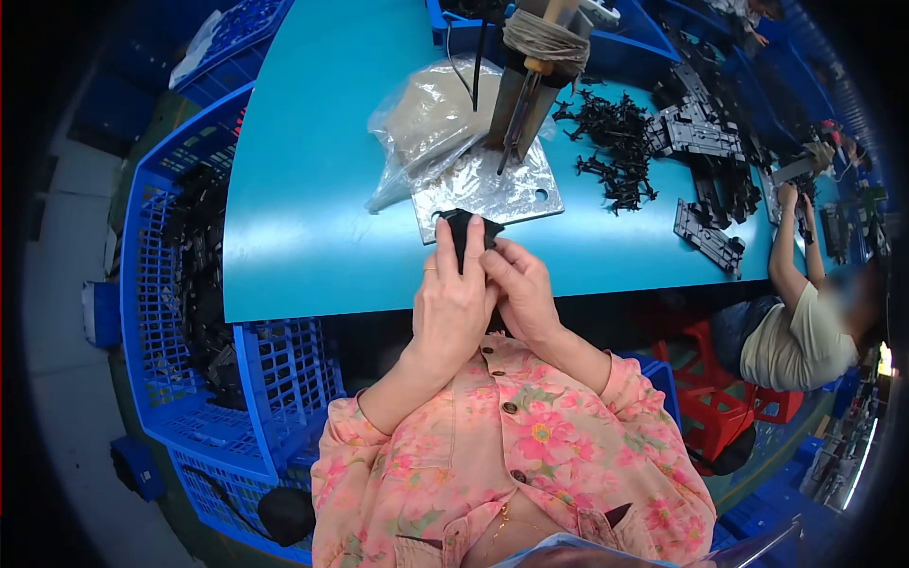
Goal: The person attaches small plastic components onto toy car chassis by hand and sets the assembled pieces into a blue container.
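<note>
A black plastic part (461, 227) is held between my two hands at the table's front edge, just before a metal base plate (492, 194). My left hand (453, 293) grips it with the index and middle fingers laid along its top. My right hand (523, 289) pinches its right side between thumb and fingers. Much of the part is hidden by my fingers. Over the plate stands a soldering-iron-like tool (516, 118) with cord wrapped round its upper end, its thin tip pointing down. A clear plastic bag (426, 123) lies on the plate's left side.
Small black parts (611, 142) lie heaped to the right, beside grey-and-black mouldings (701, 133). A blue crate (156, 312) of black parts stands left of the table (312, 218). At far right a co-worker (800, 341) sits near red stools (710, 398).
</note>
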The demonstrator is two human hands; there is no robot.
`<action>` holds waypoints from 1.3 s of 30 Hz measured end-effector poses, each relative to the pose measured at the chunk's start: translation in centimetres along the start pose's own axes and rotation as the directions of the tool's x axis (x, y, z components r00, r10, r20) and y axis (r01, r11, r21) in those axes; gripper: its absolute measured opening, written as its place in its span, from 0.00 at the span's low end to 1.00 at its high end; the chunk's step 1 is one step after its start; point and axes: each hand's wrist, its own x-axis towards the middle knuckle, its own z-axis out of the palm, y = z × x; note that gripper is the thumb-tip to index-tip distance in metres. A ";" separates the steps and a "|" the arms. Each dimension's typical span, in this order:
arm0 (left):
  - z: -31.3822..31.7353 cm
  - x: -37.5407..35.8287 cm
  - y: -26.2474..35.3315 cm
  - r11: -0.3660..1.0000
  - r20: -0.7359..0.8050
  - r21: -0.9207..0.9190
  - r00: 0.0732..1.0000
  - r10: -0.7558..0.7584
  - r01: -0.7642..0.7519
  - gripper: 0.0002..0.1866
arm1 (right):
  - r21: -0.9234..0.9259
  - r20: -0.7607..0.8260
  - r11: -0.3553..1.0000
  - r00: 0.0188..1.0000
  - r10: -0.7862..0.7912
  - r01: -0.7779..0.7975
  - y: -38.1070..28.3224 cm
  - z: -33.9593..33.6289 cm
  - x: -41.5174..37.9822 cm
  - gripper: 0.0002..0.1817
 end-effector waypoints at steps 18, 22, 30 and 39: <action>2.7 4.6 -6.8 -0.209 0.687 -0.714 0.727 -0.019 0.669 0.15 | 0.246 -0.022 0.964 0.994 0.108 -0.099 -2.5 -3.6 1.8 0.19; 2.6 5.2 -6.9 -0.174 0.689 -0.717 0.725 -0.026 0.675 0.14 | 0.120 -0.037 0.987 0.993 0.110 -0.105 -3.4 -4.2 2.3 0.17; 3.0 6.0 -6.9 -0.140 0.670 -0.737 0.742 -0.018 0.661 0.13 | -0.071 -0.002 0.985 0.988 0.156 -0.156 -5.8 -6.2 3.3 0.13; 3.2 6.7 -6.4 -0.279 0.646 -0.743 0.761 -0.059 0.609 0.11 | -0.003 0.030 0.993 0.993 0.115 -0.115 -6.0 -5.9 3.5 0.12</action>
